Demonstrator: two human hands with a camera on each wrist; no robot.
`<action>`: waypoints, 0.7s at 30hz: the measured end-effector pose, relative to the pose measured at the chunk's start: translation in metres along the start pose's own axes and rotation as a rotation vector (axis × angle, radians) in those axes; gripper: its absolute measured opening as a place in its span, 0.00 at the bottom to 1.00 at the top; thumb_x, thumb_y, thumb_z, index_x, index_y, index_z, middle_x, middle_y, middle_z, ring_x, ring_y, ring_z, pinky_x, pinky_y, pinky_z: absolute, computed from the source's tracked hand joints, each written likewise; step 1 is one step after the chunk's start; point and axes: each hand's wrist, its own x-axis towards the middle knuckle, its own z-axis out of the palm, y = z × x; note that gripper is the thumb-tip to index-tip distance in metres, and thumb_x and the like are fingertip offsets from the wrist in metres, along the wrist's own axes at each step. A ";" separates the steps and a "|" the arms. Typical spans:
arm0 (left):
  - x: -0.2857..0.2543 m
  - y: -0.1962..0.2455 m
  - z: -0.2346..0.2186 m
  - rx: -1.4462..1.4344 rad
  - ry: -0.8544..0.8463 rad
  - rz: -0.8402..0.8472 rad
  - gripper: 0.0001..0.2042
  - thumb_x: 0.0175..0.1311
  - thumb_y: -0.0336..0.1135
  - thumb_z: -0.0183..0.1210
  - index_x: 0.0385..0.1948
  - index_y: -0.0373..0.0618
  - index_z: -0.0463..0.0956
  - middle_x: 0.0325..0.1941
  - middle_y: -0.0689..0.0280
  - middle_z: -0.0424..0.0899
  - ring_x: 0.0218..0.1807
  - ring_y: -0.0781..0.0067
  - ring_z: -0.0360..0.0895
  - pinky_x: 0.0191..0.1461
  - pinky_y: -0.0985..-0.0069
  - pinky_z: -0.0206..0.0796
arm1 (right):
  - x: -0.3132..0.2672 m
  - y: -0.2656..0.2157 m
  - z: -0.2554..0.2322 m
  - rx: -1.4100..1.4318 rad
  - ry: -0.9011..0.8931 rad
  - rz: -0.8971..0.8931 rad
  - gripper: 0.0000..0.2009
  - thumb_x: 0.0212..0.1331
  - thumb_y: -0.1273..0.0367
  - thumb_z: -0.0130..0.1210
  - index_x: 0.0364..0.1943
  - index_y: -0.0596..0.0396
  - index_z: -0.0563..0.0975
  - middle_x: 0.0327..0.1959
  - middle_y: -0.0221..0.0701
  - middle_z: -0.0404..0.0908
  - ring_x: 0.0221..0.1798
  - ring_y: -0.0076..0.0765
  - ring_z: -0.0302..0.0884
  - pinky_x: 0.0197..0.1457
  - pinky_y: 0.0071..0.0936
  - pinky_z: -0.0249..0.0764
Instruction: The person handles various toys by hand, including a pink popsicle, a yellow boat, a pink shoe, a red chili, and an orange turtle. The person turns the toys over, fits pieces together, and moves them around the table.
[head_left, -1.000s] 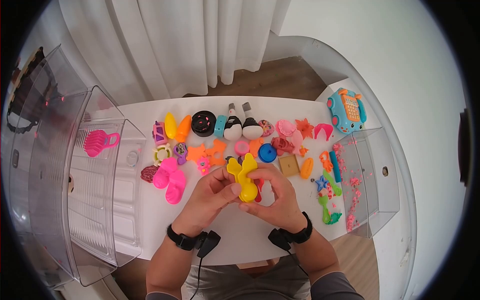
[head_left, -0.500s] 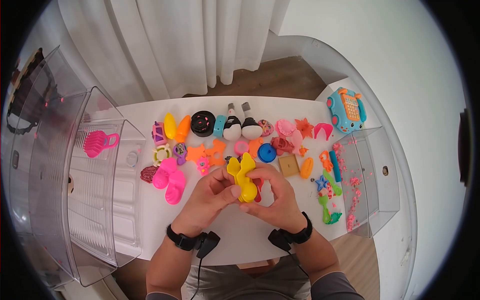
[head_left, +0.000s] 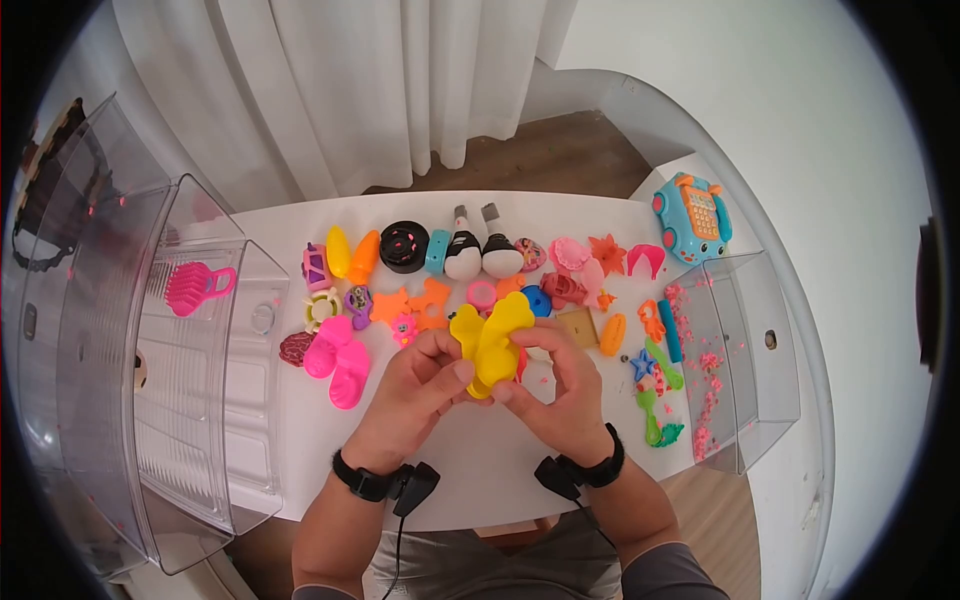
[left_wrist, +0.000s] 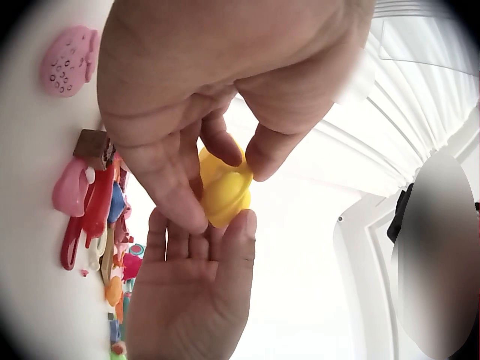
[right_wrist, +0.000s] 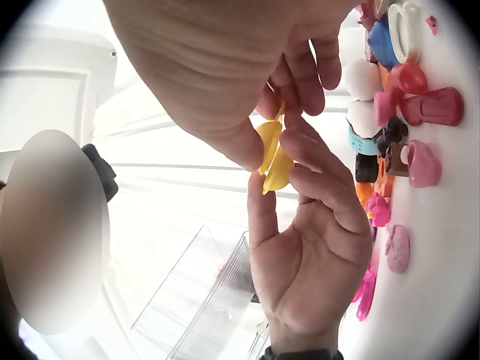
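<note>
Between both hands, over the front of the table, is a yellow plastic toy mould [head_left: 497,352] with two rounded, lobed halves. My left hand [head_left: 408,402] pinches its left side between thumb and fingers. On the other side my right hand [head_left: 556,398] pinches it, thumb near the bottom and fingers behind. In the left wrist view the mould [left_wrist: 229,196] shows as a smooth bulge between the fingertips. The right wrist view has the two mould halves [right_wrist: 277,171] edge-on, slightly spread apart. Fingers hide part of the back.
Many toys lie beyond the hands, among them a pink mould [head_left: 340,362], a black round piece [head_left: 404,247] and a tan square block [head_left: 577,330]. A toy phone [head_left: 692,222] stands back right. Clear bins flank the table, the right bin [head_left: 745,440] holding pink bits.
The yellow mould has turned in my hands and its two halves now spread wider. My right fingers have shifted slightly rightward and up along it.
</note>
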 end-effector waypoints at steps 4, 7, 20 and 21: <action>0.003 -0.002 0.001 0.107 0.077 0.135 0.07 0.75 0.31 0.63 0.45 0.43 0.74 0.55 0.63 0.83 0.52 0.75 0.82 0.59 0.72 0.77 | 0.000 0.002 0.002 0.011 0.125 0.010 0.24 0.53 0.68 0.76 0.53 0.54 0.78 0.56 0.43 0.78 0.54 0.43 0.81 0.57 0.35 0.78; 0.002 0.000 0.005 0.206 0.105 0.190 0.07 0.73 0.30 0.65 0.44 0.43 0.74 0.55 0.63 0.83 0.51 0.77 0.81 0.59 0.74 0.76 | 0.002 0.001 0.001 -0.143 0.118 -0.064 0.23 0.53 0.67 0.76 0.52 0.55 0.79 0.53 0.42 0.78 0.51 0.43 0.81 0.53 0.35 0.79; 0.001 -0.002 0.007 0.156 0.049 -0.006 0.09 0.73 0.32 0.65 0.46 0.42 0.74 0.49 0.65 0.83 0.51 0.76 0.83 0.57 0.74 0.79 | 0.003 -0.009 -0.001 -0.057 -0.068 -0.140 0.23 0.58 0.67 0.70 0.57 0.60 0.78 0.42 0.38 0.77 0.42 0.37 0.77 0.46 0.30 0.76; 0.002 -0.002 0.007 0.156 0.049 -0.007 0.09 0.73 0.32 0.65 0.46 0.42 0.74 0.49 0.65 0.83 0.51 0.76 0.83 0.57 0.74 0.79 | 0.003 -0.009 -0.001 -0.057 -0.068 -0.140 0.23 0.58 0.67 0.70 0.57 0.60 0.78 0.42 0.38 0.77 0.42 0.37 0.77 0.46 0.30 0.76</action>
